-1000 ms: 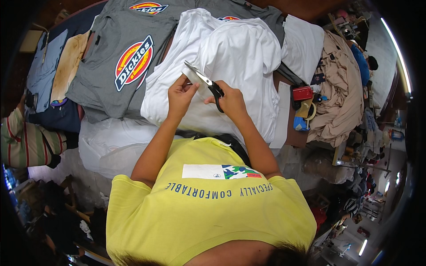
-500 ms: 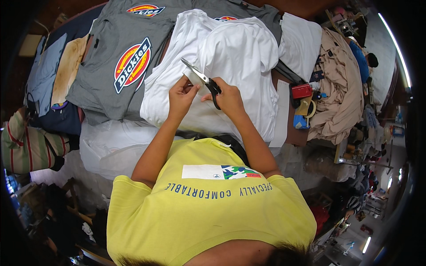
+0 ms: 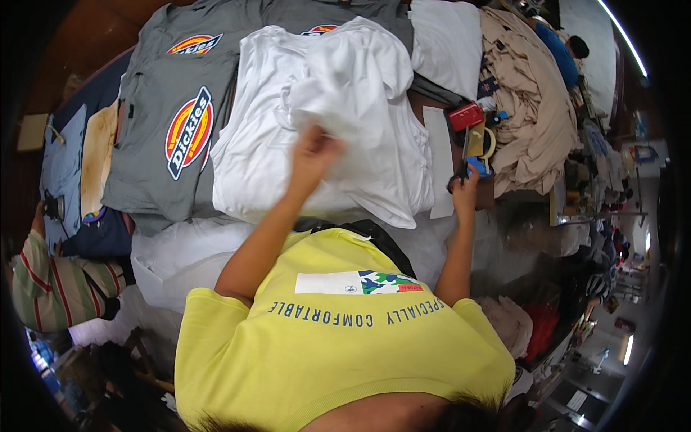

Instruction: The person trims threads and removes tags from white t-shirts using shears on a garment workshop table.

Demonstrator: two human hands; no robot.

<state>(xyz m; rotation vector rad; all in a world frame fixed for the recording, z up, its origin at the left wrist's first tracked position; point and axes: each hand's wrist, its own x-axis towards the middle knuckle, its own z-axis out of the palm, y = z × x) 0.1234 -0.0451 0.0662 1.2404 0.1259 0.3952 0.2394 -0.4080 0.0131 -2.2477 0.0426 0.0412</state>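
A white sleeveless shirt (image 3: 248, 155) lies spread in front of me, its middle bunched and blurred by motion. My left hand (image 3: 314, 153) is closed on a raised fold of this cloth, its fingers smeared. Off to the right, at the table's edge, my right hand (image 3: 466, 190) grips the black-handled scissors (image 3: 456, 181). Most of the blades is hidden or dark against the things there. Just beyond that hand are a blue item (image 3: 479, 167) and a roll of tape (image 3: 488, 144).
Grey shirts with a round red-and-yellow print (image 3: 144, 144) lie left of the white one. Beyond the tape sit a red box (image 3: 466, 117) and a heap of beige cloth (image 3: 525, 108). A white strip (image 3: 436, 162) lies nearby. At far left a person in a striped sleeve (image 3: 50, 281) handles blue cloth (image 3: 65, 158).
My right hand has carried the scissors away from the white shirt to the table's right side. My left hand has shifted and lifted a fold of the cloth.
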